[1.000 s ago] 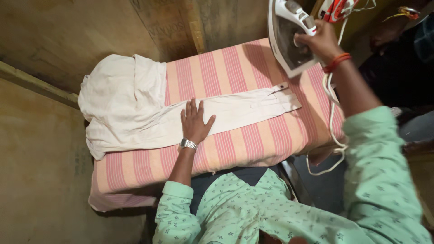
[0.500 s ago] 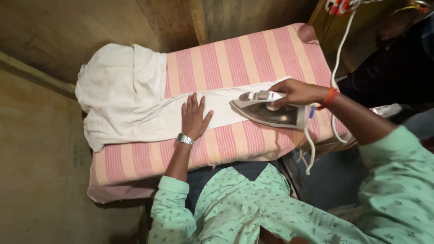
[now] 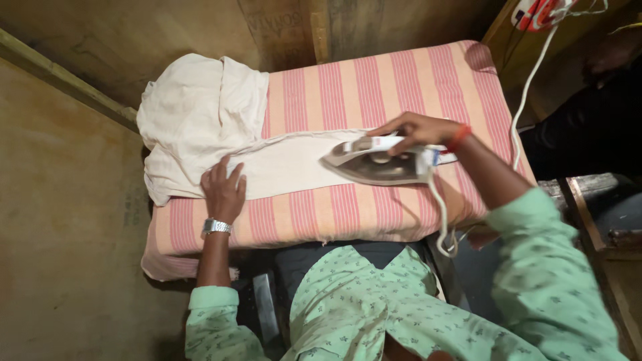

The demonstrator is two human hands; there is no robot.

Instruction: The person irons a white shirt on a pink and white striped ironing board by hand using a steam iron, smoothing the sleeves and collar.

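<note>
A cream white garment (image 3: 200, 120) lies on a table covered with a pink and cream striped cloth (image 3: 394, 80). One long sleeve (image 3: 287, 170) stretches to the right across the stripes. My left hand (image 3: 224, 190), with a silver watch at the wrist, presses flat on the sleeve near the bunched body of the garment. My right hand (image 3: 414, 130) grips the handle of a grey and white electric iron (image 3: 374, 162), whose sole rests on the sleeve's right part with the tip pointing left. A red band circles my right wrist.
The iron's white cord (image 3: 528, 87) runs up to a red and white socket board (image 3: 538, 12) at the top right. Wooden walls stand behind and to the left of the table. A dark-clothed person (image 3: 595, 127) is at the right edge.
The iron came down from its raised position at the right onto the sleeve and slid left along it. My left hand moved left along the sleeve toward the bunched garment.
</note>
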